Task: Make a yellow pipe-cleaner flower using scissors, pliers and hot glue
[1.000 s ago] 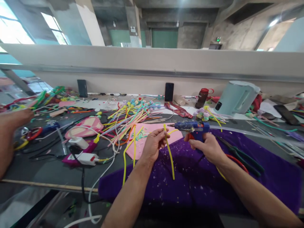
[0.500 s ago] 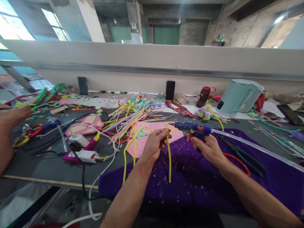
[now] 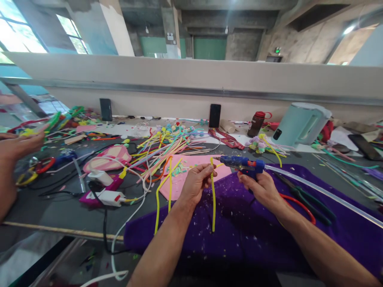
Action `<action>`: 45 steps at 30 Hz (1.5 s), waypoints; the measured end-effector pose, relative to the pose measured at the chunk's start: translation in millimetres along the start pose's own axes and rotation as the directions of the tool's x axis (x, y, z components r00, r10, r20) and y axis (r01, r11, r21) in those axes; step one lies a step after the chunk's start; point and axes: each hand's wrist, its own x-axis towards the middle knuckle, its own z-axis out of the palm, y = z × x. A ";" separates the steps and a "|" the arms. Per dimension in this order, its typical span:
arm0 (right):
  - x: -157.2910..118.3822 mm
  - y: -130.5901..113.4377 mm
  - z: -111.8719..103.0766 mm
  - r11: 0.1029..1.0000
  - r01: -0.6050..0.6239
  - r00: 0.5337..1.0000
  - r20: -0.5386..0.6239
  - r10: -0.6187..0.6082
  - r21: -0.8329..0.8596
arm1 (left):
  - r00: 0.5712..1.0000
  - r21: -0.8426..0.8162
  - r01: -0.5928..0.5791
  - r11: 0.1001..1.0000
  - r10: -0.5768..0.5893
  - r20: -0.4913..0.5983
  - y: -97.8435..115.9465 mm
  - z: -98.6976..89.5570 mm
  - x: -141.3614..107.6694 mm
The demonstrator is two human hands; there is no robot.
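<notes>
Between the fingertips of my left hand (image 3: 197, 181) is a yellow pipe cleaner (image 3: 213, 207), its long end hanging down and its short tip standing above the fingers. My right hand (image 3: 260, 185) is wrapped round the handle of a blue glue gun (image 3: 239, 162), which has a clear glue stick (image 3: 317, 192) sticking out of its back. The gun's nozzle points left and is at the pipe cleaner's upper tip; whether they touch I cannot tell. Beneath the hands lie a pink sheet (image 3: 167, 187) and a purple cloth (image 3: 239, 223). Bent yellow pipe cleaners (image 3: 157, 207) rest left of my left hand.
Green-handled pliers (image 3: 314, 203) lie right of my right hand. A pile of coloured pipe cleaners (image 3: 167, 147), a brown bottle (image 3: 256, 124), a kettle (image 3: 301, 124) and a phone (image 3: 214, 115) stand behind. Chargers and cables (image 3: 109, 196) are at left, near another person's hand (image 3: 22, 147).
My hands, the glue gun and the pipe cleaner hold nearly the same pose. The view has tilted slightly, and the other person's hand at left has shifted a little to the right.
</notes>
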 end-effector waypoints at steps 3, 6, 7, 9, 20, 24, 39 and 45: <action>0.2 0.0 0.8 1.000 -0.006 1.000 -0.009 0.006 0.002 | 1.000 0.004 -0.005 1.000 0.005 -0.002 -0.2 0.2 -0.4; 0.2 0.1 1.4 1.000 -0.012 1.000 -0.012 0.012 0.000 | 1.000 0.005 -0.013 1.000 0.013 0.009 -0.7 -0.2 -0.4; 0.2 0.0 1.4 1.000 -0.012 1.000 -0.010 0.012 -0.002 | 1.000 0.005 -0.015 1.000 0.015 0.012 -0.8 -0.4 -0.3; 0.1 -0.5 1.2 1.000 -0.004 1.000 -0.007 0.004 -0.007 | 1.000 0.003 -0.016 1.000 0.016 0.015 -1.0 -0.7 -0.2; 0.2 -4.8 -0.3 0.998 0.018 1.000 -0.022 -0.019 -0.062 | 0.999 0.022 -0.035 0.999 0.034 0.038 -1.4 -2.1 -0.3; 0.5 -5.7 -0.7 0.997 0.026 0.999 -0.027 -0.028 -0.078 | 0.999 0.026 -0.033 0.999 0.032 0.042 -1.8 -2.3 -0.3; 0.0 -10.3 -1.5 0.986 0.085 0.996 0.000 -0.086 -0.141 | 0.998 0.038 -0.050 0.998 0.049 0.026 -2.1 -2.8 1.1; 1.1 -7.1 -1.2 0.993 0.063 0.998 -0.022 -0.065 -0.098 | 0.998 0.069 -0.051 0.996 0.048 0.038 -2.4 -2.4 0.3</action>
